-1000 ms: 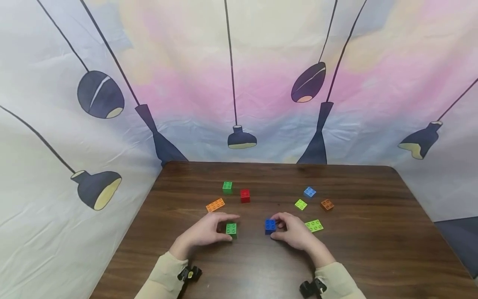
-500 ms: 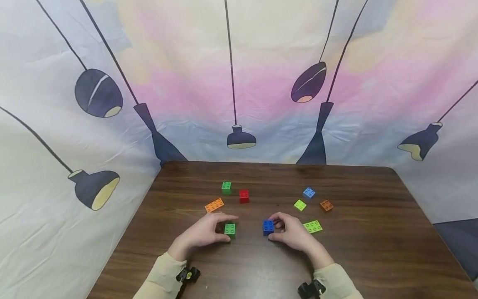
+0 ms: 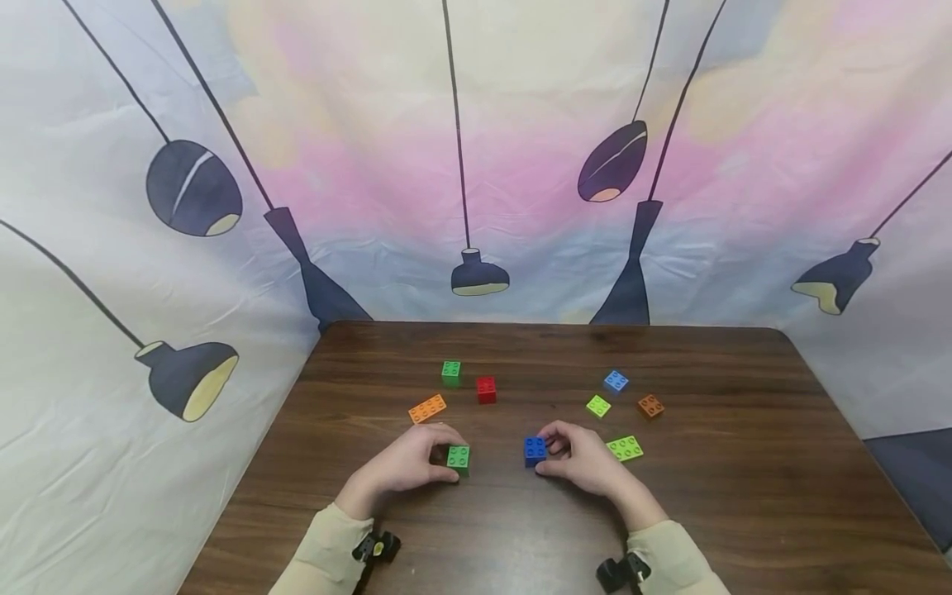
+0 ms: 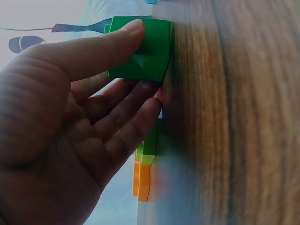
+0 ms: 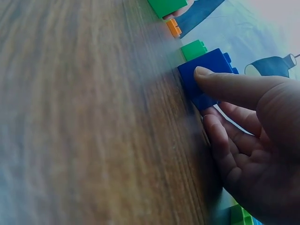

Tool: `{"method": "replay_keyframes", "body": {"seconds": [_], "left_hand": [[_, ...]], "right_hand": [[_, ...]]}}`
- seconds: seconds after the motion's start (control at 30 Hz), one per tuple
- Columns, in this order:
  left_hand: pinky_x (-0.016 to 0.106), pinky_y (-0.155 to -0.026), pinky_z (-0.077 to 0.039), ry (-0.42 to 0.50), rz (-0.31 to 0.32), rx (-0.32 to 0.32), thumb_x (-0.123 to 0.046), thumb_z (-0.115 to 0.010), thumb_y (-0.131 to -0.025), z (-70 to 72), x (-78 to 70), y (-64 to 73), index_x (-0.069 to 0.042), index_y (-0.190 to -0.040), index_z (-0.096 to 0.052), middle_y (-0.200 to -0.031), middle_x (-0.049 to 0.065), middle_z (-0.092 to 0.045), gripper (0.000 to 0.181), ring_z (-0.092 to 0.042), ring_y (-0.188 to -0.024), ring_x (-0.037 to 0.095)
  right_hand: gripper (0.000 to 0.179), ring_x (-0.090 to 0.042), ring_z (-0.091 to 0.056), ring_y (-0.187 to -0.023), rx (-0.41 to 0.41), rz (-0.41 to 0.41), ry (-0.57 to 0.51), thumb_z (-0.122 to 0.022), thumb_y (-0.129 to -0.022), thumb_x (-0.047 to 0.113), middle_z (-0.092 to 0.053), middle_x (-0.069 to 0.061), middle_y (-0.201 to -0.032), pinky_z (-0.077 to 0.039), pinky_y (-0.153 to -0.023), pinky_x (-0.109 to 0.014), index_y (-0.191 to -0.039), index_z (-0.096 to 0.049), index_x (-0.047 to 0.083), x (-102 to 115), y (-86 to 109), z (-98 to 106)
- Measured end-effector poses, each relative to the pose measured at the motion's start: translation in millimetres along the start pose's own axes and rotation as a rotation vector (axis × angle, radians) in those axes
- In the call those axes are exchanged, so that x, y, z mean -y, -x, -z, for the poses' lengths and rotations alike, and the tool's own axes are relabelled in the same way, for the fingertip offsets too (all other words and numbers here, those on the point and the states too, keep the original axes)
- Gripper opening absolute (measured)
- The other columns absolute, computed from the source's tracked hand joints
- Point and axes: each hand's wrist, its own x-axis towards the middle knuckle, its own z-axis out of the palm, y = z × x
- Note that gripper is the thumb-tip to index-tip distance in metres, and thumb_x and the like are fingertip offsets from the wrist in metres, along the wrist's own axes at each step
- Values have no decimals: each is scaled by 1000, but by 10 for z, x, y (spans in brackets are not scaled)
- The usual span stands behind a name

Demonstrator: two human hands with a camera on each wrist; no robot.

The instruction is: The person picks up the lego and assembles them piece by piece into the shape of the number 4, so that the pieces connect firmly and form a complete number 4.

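In the head view my left hand (image 3: 403, 459) pinches a green building brick (image 3: 458, 459) between thumb and fingers, low over the table. The left wrist view shows the thumb laid flat along the near side of that green brick (image 4: 145, 49), the other fingers bent behind it. Opposite, my right hand (image 3: 587, 464) pinches a dark blue brick (image 3: 534, 451) the same way, its studs facing up. Its thumb presses the side of the blue brick (image 5: 206, 82) in the right wrist view. A short gap separates the two held bricks.
Behind the left hand lie an orange brick (image 3: 427, 408), another green brick (image 3: 451, 373) and a red brick (image 3: 487, 390). On the right are a light blue brick (image 3: 616, 381), a brown brick (image 3: 650, 406), a small lime brick (image 3: 598, 406) and a longer lime brick (image 3: 626, 448).
The fingers of my left hand, earlier stretched out past the green brick, have closed in on it. My right hand keeps its hold on the blue brick with little movement.
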Motion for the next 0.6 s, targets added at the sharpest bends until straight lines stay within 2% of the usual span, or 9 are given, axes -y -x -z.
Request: {"method": "replay_keyframes", "body": {"seconds": [0.27,0.47,0.6], "left_hand": [[37,-99,-53,-16,1,-6,-17,-90,-89,-12,-16,8,-16,-121,-78,-118,-11,-71,34,-64,-112,8],[36,-94,-54,5,12,-1,-19,-87,-92,-11,-27,9,-15,-123,-77,-116,-12,-71,33,-64,-107,8],[40,-98,-54,12,17,-16,-25,-83,-97,-8,-40,5,-14,-129,-74,-117,-12,-72,36,-65,-109,8]], "right_hand": [[36,-15,-59,-95,1,59,59,-91,-87,23,-65,3,-103,-51,-81,-31,-115,-71,13,4,10,-52],[36,-15,-59,-97,9,58,56,-90,-88,23,-64,4,-104,-51,-81,-31,-116,-70,14,-8,1,-60],[36,-15,-59,-98,12,64,60,-90,-88,22,-64,4,-105,-51,-82,-32,-116,-70,14,-2,3,-53]]}}
